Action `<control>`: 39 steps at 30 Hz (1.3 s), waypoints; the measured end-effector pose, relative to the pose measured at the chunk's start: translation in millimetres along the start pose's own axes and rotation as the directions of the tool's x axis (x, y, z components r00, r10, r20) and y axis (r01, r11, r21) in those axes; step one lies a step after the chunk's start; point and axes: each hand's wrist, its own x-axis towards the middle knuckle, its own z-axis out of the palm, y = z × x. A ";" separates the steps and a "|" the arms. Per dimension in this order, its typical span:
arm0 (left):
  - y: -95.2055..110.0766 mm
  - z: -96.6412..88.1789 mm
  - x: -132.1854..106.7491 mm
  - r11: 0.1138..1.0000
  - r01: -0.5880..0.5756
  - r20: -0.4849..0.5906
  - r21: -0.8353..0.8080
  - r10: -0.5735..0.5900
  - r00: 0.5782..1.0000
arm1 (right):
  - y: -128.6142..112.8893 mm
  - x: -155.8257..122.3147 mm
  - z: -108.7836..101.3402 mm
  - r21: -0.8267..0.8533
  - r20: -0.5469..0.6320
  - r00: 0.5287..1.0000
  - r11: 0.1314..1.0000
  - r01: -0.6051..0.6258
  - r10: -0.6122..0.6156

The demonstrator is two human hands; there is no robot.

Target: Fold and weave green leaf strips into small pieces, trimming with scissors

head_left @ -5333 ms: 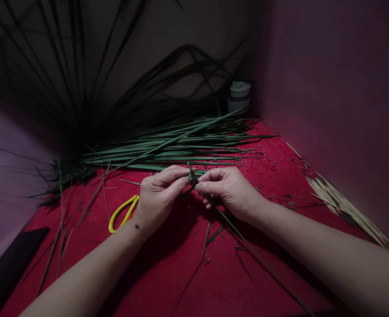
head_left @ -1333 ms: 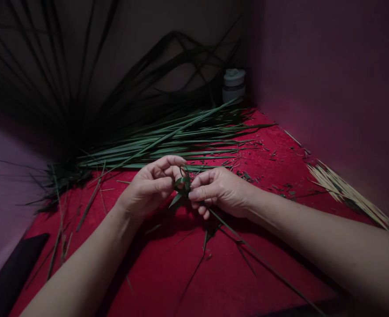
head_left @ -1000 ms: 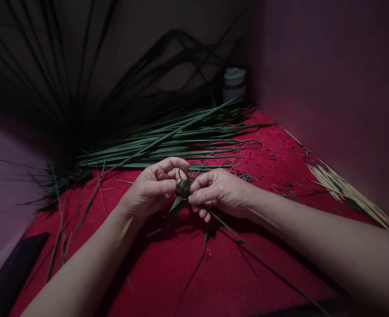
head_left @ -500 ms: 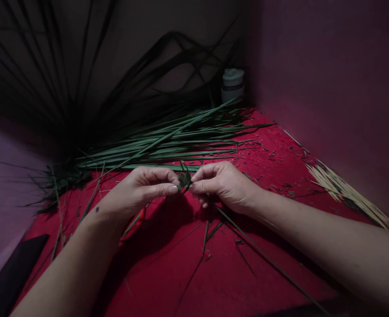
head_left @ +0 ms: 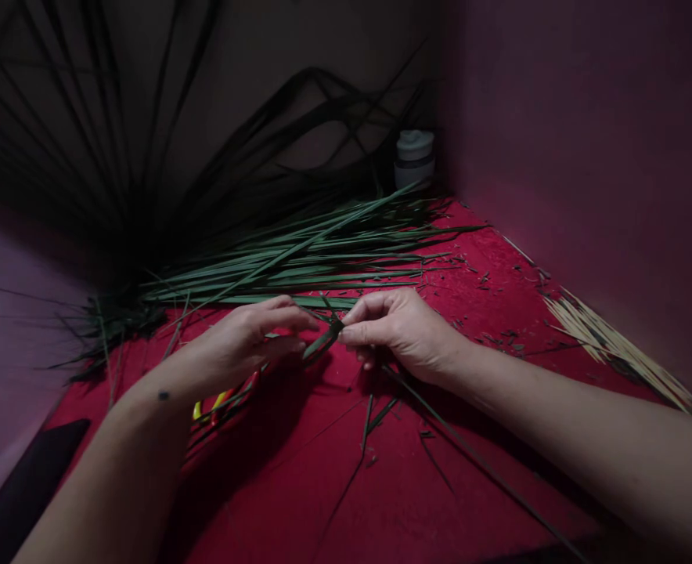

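Between the thumb and fingers of my right hand (head_left: 393, 329), a small folded piece of green leaf strip (head_left: 326, 338) is pinched. One end of that strip slants down to the left, passing by my left hand (head_left: 264, 333). The left thumb and forefinger are apart, close to the strip, and I see no grip on it. Whether the other left fingers touch the strip is hidden. Partly behind my left wrist lies a red and yellow handled tool (head_left: 220, 403); its kind cannot be made out.
Long green leaves (head_left: 299, 258) lie in a pile behind my hands. A white lidded container (head_left: 415, 157) stands in the back corner. Pale thin sticks (head_left: 610, 341) lie along the right wall. Leaf scraps litter the red cloth (head_left: 416, 501). A black object (head_left: 34, 478) is at left.
My left thumb and forefinger have parted from the leaf piece, and the hand has shifted slightly left. A strip end now shows between the hands. My right hand keeps its pinch.
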 end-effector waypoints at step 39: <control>5.8 27.2 3.4 0.982 -0.030 -0.038 0.188 0.037 0.999 | 9.1 3.2 1.2 0.185 -0.068 0.989 0.976 -0.113 0.128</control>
